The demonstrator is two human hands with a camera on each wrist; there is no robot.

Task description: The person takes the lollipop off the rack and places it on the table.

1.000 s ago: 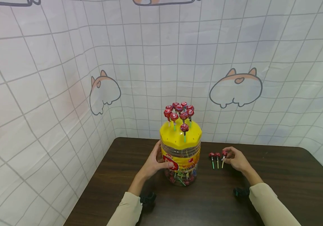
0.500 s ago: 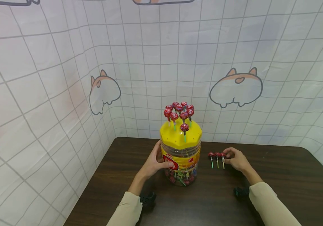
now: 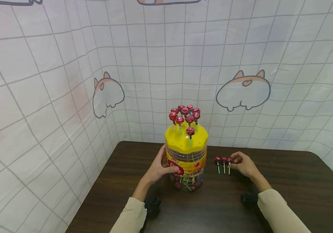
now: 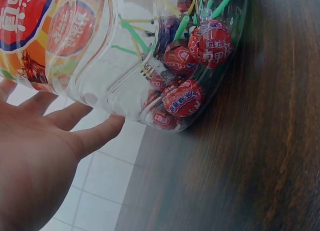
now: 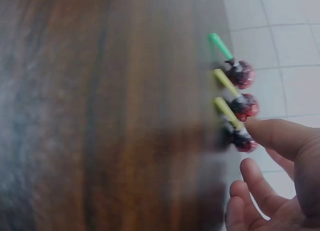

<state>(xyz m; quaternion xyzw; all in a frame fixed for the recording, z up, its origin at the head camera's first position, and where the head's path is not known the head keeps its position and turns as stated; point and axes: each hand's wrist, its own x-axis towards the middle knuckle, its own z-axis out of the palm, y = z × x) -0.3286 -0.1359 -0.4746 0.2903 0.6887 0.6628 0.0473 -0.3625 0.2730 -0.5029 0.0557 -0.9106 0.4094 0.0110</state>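
Note:
A clear plastic candy jar (image 3: 191, 166) with a yellow lid (image 3: 178, 139) stands upright on the table. Several red-wrapped lollipops (image 3: 189, 119) stick up from the lid, and more lollipops (image 4: 182, 98) lie inside the jar's bottom. My left hand (image 3: 156, 168) holds the jar's left side, thumb across the label and the other fingers round the side. To the jar's right, three lollipops lie in a row, heads away from me. My right hand (image 3: 243, 164) pinches the rightmost lollipop (image 5: 245, 142) near its head; the thumb covers part of it.
The dark wood table (image 3: 213, 210) has rounded far corners. White grid-patterned cloth (image 3: 181, 64) with cartoon animal drawings hangs behind it and along the left. Dark bands (image 3: 248, 198) sit at both wrists, by the pale sleeves.
The right hand has shifted the rightmost lollipop left, close beside the middle one, and its stick has swung slightly. The left hand and the jar have stayed put.

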